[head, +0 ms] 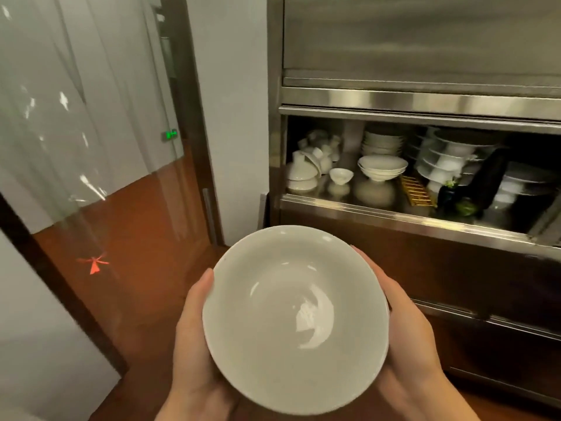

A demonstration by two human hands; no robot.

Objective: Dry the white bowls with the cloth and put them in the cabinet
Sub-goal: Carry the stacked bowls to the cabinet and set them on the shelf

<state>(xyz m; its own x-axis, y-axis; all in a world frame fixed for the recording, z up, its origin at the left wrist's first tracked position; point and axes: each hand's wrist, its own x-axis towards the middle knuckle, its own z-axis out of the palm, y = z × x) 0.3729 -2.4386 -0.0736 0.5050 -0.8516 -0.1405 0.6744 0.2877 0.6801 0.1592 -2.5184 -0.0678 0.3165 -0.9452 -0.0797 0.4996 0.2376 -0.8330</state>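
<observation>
A large white bowl (291, 317) fills the lower middle of the head view, upright and tilted slightly toward me, its inside glossy and bare. My left hand (194, 338) cups its left side with the thumb on the rim. My right hand (406, 335) cups its right side and underside. The steel cabinet (394, 100) stands ahead on the right, its middle shelf open. On that shelf sit stacked white bowls (382, 167), a small white cup (341, 175) and taller stacks of white dishes (446, 159). No cloth is visible.
White teapots and lids (306, 171) crowd the shelf's left end. A gold rack (417, 192) and a dark object (485, 183) lie at its right. A glass door (91, 117) with a metal handle (209, 214) stands left, over red-brown floor (145, 238).
</observation>
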